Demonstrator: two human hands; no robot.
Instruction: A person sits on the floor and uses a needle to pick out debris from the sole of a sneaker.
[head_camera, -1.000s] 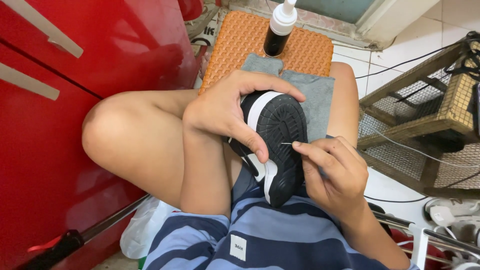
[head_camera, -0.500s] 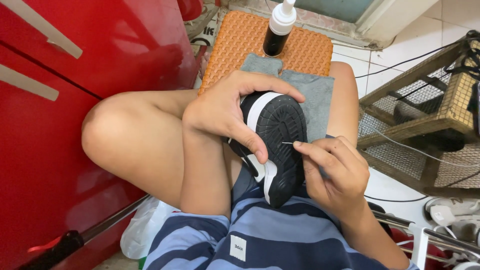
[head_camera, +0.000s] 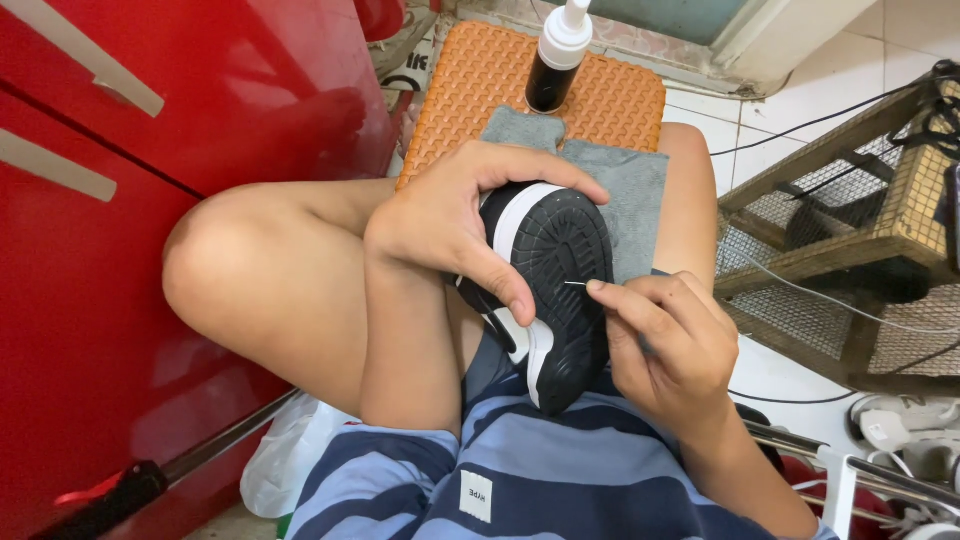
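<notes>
Cramped floor space hemmed you in, with a red cabinet (head_camera: 150, 200) at your 9 o'clock and a wooden crate (head_camera: 850, 200) at 3.

Nearest, over your striped shorts (head_camera: 560, 470), your right hand (head_camera: 670, 345) had thumb and forefinger pinched tight on a thin needle (head_camera: 575, 284). Its tip pointed toward 9 o'clock and touched the right edge of the sole.

The black-and-white shoe (head_camera: 560, 270) lay across your lap between your hands, with the black sole turned up to you. Its long axis ran from 6 to 12 o'clock. The rounder end at 12 was probably the toe, though the view did not settle that.

Your left hand (head_camera: 450, 235) was clamped on the shoe from 9 o'clock, fingers curled over the far end and thumb pressed on the sole.

By my reading, you were working the needle in at the sole's edge. A further push would have called for a firm left-hand brace and a straight, level drive, clear of your thumb.

Beyond, a grey cloth (head_camera: 635, 205) draped your leg. Past it lay an orange mat (head_camera: 480, 90) bearing a dark bottle (head_camera: 555, 60) with a white cap at 12.
</notes>
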